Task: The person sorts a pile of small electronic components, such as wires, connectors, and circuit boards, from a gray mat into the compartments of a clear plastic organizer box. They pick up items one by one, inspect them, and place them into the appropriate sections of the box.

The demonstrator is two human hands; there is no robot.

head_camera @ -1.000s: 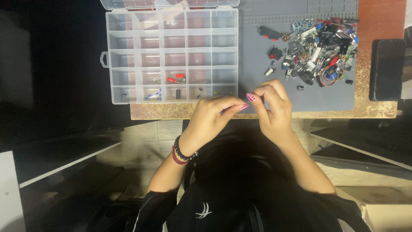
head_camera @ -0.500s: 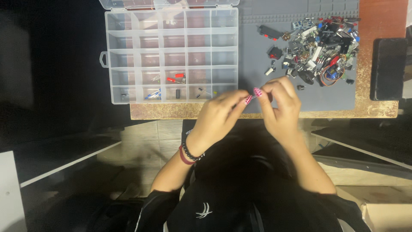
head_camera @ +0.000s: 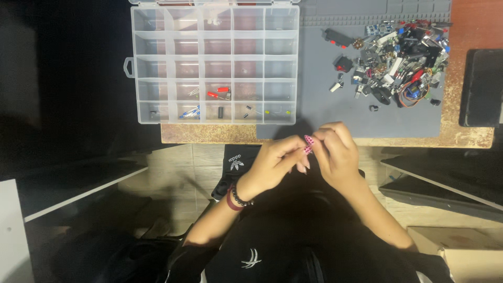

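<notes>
The left hand [head_camera: 272,165] and right hand [head_camera: 335,152] are met fingertip to fingertip at the table edge [head_camera: 220,135], both pinched closed; what is gripped cannot be told. Beyond are seen a grey mat [head_camera: 325,112], a clear compartment box [head_camera: 215,63], and a parts pile [head_camera: 401,60].

Two hands are showing, the left hand [head_camera: 272,165] and the right hand [head_camera: 335,152], meeting just below the near edge of the grey mat [head_camera: 325,112]. One clear compartment box [head_camera: 215,63] is lying just left of the mat, showing five rows of five compartments. One heap of small electronic parts [head_camera: 401,60], too many to count, is sitting on the mat's far right part. One dark flat device [head_camera: 479,86] is lying right of the mat. Two bracelets [head_camera: 237,196] are circling the left wrist.
</notes>
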